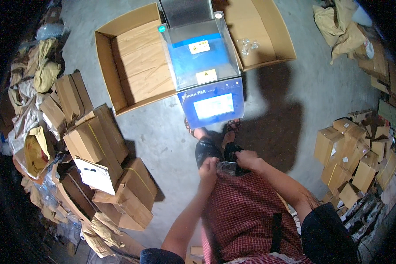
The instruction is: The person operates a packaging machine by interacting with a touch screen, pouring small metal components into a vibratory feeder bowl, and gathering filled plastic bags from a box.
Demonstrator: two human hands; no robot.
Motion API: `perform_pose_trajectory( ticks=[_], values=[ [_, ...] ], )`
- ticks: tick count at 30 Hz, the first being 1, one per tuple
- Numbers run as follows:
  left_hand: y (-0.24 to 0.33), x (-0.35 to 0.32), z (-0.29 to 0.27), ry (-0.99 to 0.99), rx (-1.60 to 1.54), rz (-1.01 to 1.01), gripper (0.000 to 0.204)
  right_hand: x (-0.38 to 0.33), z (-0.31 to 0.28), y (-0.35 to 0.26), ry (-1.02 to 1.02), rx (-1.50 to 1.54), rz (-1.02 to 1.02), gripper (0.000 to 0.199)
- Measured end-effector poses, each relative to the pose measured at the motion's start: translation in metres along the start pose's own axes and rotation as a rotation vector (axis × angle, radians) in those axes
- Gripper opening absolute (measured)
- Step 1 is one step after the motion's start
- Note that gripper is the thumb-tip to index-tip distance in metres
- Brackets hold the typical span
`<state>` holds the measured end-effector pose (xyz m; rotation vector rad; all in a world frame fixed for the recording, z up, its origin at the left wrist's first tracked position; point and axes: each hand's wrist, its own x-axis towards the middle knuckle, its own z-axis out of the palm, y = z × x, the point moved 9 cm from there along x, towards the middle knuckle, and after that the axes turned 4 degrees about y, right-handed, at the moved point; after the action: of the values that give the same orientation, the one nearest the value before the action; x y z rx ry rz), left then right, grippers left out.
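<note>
Left hand: pinches the near-left edge of a clear plastic bag at apron height.
Right hand: grips the bag's right edge.
Progress: bag still in hand, short of the blue machine; open carton behind looks unfilled.

Seen from above, a person in a red checked apron holds a small clear plastic bag at waist height, left hand and right hand gripping its edges. Ahead stands a blue machine between two open cardboard boxes on a concrete floor.
</note>
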<state>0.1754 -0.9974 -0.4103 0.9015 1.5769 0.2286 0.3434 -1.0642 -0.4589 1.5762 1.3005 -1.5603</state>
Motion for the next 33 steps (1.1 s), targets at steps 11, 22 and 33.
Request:
perform_pose_trajectory(
  ticks=[11,22,33],
  values=[
    [-0.014,0.005,0.004,-0.008,-0.049,0.020,0.022,0.016,-0.045,-0.019,0.279,0.073,-0.143,0.025],
    [-0.015,0.005,0.004,0.000,-0.027,0.031,0.022,0.025,-0.101,-0.027,0.594,0.043,-0.078,0.067],
    [-0.012,0.003,-0.002,0.051,-0.009,0.064,0.022,0.018,-0.134,-0.033,0.789,0.009,-0.126,0.074]
  ],
)
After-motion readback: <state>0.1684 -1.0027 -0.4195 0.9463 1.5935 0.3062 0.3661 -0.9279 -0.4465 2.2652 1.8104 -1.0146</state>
